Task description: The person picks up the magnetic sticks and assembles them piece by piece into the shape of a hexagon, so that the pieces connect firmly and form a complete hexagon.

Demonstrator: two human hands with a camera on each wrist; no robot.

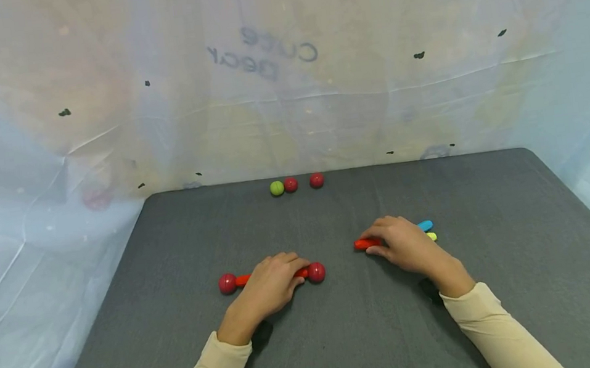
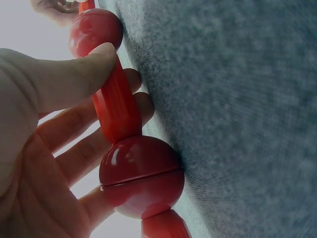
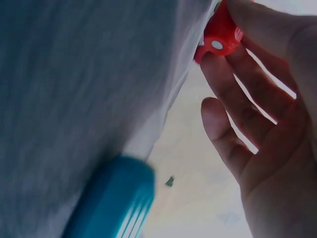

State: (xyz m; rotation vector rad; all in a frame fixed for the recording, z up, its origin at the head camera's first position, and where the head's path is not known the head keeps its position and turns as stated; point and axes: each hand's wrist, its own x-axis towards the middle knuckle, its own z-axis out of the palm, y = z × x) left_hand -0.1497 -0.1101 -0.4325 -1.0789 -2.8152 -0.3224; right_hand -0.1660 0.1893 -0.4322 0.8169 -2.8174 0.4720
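My left hand [image 1: 271, 283] pinches a red stick [image 2: 116, 99] between thumb and fingers. That stick joins one red ball [image 2: 96, 32] at its far end to another red ball [image 2: 141, 176], from which a second red stick [image 2: 166, 225] continues. In the head view the row lies on the table, with a ball [image 1: 227, 283] at its left tip and its middle hidden by the hand. My right hand [image 1: 406, 244] grips a separate red stick [image 1: 367, 243], whose end shows a white dot in the right wrist view. A gap separates it from the row's right ball [image 1: 316, 272].
Beside the right hand lie a blue stick [image 1: 425, 225] and a yellow-green stick [image 1: 432, 236], both partly hidden. Along the back edge of the dark grey table [image 1: 212, 232] sit a green ball [image 1: 277, 188], a red ball [image 1: 291, 184] and another red ball [image 1: 317, 180]. Pale sheeting [image 1: 288, 129] hangs behind.
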